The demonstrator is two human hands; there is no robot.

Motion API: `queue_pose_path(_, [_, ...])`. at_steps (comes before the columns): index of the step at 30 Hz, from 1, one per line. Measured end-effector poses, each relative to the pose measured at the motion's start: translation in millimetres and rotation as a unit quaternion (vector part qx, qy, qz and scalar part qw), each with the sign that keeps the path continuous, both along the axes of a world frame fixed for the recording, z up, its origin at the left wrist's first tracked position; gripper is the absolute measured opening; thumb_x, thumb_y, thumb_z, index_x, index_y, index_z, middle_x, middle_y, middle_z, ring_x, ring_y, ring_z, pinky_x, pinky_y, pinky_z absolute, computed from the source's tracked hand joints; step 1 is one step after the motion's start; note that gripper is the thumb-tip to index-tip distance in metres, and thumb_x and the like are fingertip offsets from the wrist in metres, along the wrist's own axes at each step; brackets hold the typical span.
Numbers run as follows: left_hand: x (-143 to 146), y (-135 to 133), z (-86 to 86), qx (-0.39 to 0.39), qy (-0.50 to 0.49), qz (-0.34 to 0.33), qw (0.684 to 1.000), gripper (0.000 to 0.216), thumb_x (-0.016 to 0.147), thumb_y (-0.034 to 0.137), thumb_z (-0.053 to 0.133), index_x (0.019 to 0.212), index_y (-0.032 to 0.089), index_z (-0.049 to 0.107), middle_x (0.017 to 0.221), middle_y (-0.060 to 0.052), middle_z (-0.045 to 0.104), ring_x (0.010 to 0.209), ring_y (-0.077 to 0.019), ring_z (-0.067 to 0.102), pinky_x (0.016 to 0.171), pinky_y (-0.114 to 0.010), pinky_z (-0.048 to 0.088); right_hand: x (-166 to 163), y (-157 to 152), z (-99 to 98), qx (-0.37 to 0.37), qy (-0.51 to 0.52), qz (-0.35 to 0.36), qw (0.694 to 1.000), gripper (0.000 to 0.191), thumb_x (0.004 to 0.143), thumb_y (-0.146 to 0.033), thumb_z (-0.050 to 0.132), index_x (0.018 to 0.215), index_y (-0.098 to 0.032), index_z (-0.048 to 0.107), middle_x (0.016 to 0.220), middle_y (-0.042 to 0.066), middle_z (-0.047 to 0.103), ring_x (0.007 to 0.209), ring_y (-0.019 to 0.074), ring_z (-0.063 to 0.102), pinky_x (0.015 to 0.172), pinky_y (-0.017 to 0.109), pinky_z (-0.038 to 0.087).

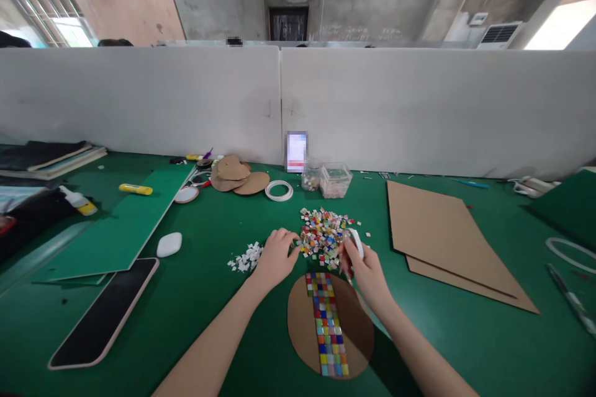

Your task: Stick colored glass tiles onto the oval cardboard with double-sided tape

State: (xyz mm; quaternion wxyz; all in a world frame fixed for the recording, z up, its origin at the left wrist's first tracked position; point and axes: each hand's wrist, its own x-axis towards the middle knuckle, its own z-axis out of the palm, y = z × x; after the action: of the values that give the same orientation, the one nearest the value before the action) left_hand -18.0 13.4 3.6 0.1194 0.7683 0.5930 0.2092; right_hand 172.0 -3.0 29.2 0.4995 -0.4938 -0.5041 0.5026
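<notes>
My left hand (278, 254) is at the left edge of a heap of small coloured mosaic tiles (323, 229), its thumb and forefinger slightly apart. Nothing shows between them. White paper scraps (246, 257) lie just left of that hand. On the heap's right side, my right hand (364, 265) is closed around a white roll of tape (355, 243), partly hidden by the fingers. Below both hands lies a round cardboard disc (300, 329). A band of coloured glass tiles (329, 329) runs across its middle from top to bottom.
Cardboard sheets (433, 223) lie on the right. Clear plastic boxes (336, 181), a white ring (279, 190) and cardboard discs (230, 173) stand or lie at the back. Leftward are a dark phone (107, 316), a white case (169, 244) and a green board (121, 229). A grey partition (186, 99) closes the far side.
</notes>
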Motion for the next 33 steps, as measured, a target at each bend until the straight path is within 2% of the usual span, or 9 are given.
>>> queue_pose_path(4, [3,-2,-2.2,-0.016,-0.008,-0.014,1.000,0.022,0.084,0.028,0.041,0.100,0.020,0.053,0.093,-0.007,0.052,0.090,-0.0222,0.049,0.073,-0.033,0.043,0,-1,-1.3,-0.010,-0.003,-0.004,1.000,0.040,0.078,-0.055,0.048,0.061,-0.019,0.047,0.039,-0.008,0.037,0.031,0.0065,0.034,0.031,0.019,0.029])
queue_pose_path(10, [1,-6,0.8,-0.038,-0.009,-0.046,0.998,0.035,0.081,0.027,0.046,0.115,0.023,0.047,0.101,-0.007,0.051,0.095,-0.0237,0.047,0.075,-0.034,0.042,-4,-4,-9.8,-0.038,-0.028,0.036,0.998,0.042,0.079,-0.057,0.045,0.064,-0.018,0.049,0.039,-0.008,0.036,0.030,0.0063,0.033,0.031,0.018,0.028])
queue_pose_path(20, [6,-5,-0.7,-0.040,-0.035,-0.043,0.998,0.016,0.079,0.021,0.045,0.094,0.020,0.050,0.086,-0.004,0.049,0.084,-0.0202,0.046,0.074,-0.033,0.040,-3,-5,-15.8,-0.035,-0.076,0.040,0.996,0.043,0.081,-0.057,0.042,0.063,-0.018,0.050,0.039,-0.007,0.036,0.032,0.0082,0.035,0.033,0.020,0.029])
queue_pose_path(28, [6,-4,-3.6,-0.023,-0.021,-0.044,0.999,0.008,0.084,0.025,0.041,0.085,0.019,0.047,0.086,-0.004,0.050,0.083,-0.0199,0.045,0.074,-0.033,0.040,-3,-5,-16.3,-0.024,-0.086,0.046,0.995,0.044,0.082,-0.056,0.041,0.063,-0.018,0.049,0.040,-0.006,0.038,0.033,0.0076,0.036,0.034,0.019,0.029])
queue_pose_path(31, [7,-5,-2.6,-0.014,-0.033,-0.043,0.998,0.013,0.086,0.030,0.041,0.086,0.019,0.048,0.085,-0.004,0.051,0.083,-0.0197,0.046,0.074,-0.033,0.041,-3,-5,-15.8,-0.025,-0.087,0.046,0.995,0.043,0.082,-0.056,0.041,0.063,-0.018,0.049,0.039,-0.007,0.038,0.033,0.0076,0.036,0.034,0.019,0.030])
queue_pose_path(33, [8,-6,-1.2,-0.025,-0.066,-0.040,0.997,0.018,0.087,0.034,0.038,0.095,0.020,0.048,0.086,-0.004,0.052,0.084,-0.0193,0.048,0.074,-0.032,0.042,-3,-5,-16.1,-0.021,-0.093,0.046,0.994,0.043,0.082,-0.055,0.041,0.062,-0.018,0.049,0.039,-0.007,0.038,0.033,0.0074,0.036,0.034,0.019,0.030])
